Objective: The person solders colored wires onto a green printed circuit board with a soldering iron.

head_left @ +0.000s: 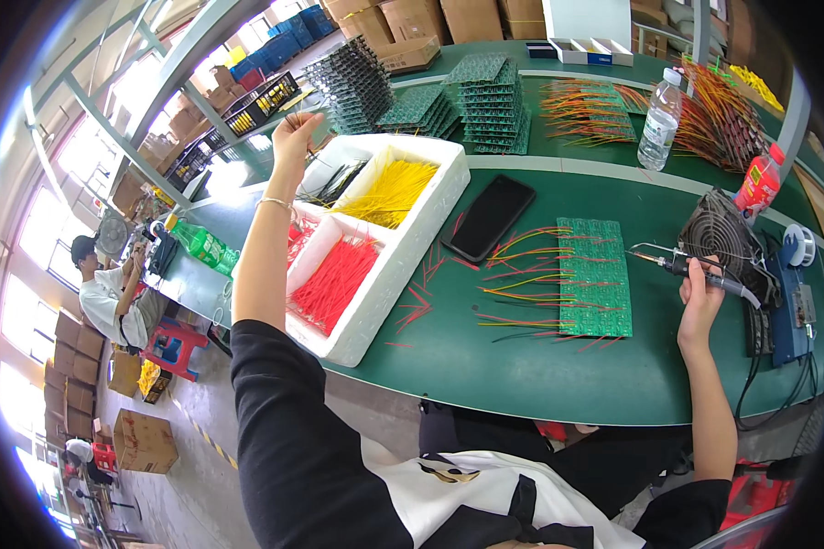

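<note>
In my right hand (698, 297) is a soldering iron (735, 288) with a thin metal tube along its tip, which points left toward the green circuit board panel (606, 284). Red and yellow wires (531, 277) stick out from the panel's left side. My left hand (295, 139) is raised over the far left corner of a white foam box (362, 334), fingers pinched on what looks like thin black wire. Black wires (337, 186), yellow wires (395, 190) and red wires (337, 284) lie in the box's compartments.
A black phone (490, 218) lies between box and panel. Behind stand stacked boards (493, 105), wired boards (595, 110) and a water bottle (661, 121). At right are a red bottle (760, 180), a black fan (725, 233) and a solder spool (799, 245). Another person (110, 293) sits far left.
</note>
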Available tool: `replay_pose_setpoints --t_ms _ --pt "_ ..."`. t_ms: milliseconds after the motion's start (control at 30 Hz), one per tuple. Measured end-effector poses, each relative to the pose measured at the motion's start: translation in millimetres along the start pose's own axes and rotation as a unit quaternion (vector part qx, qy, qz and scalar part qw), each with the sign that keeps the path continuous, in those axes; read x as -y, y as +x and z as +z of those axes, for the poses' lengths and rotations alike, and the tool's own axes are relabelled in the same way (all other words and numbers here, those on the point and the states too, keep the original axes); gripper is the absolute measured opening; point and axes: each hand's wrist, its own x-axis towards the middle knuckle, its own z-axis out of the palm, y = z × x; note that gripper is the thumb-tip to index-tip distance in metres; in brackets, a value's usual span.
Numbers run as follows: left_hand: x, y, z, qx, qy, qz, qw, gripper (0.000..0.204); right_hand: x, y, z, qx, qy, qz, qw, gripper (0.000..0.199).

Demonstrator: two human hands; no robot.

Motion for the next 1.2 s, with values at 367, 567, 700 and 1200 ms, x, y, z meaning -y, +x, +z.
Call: replay_pose_setpoints --t_ms 367,567,700,1200 --pt "-18 1 10 0.038 0.038 0.023 0.998 0.012 -3 2 -4 0.014 0.008 -0.003 1.000 0.011" --pt "-21 2 8 0.066 0.006 0.031 0.997 0.014 -5 2 -5 0.025 0.011 -0.010 1.000 0.009" --pt "-24 -2 12 0.072 0.003 0.022 0.997 0.013 -4 1 -6 0.027 0.013 -0.010 1.000 0.009" --pt "-20 -1 7 0.139 0.123 -0.051 0.981 0.018 -1 1 -4 0.024 -0.004 -0.013 1.000 0.012"
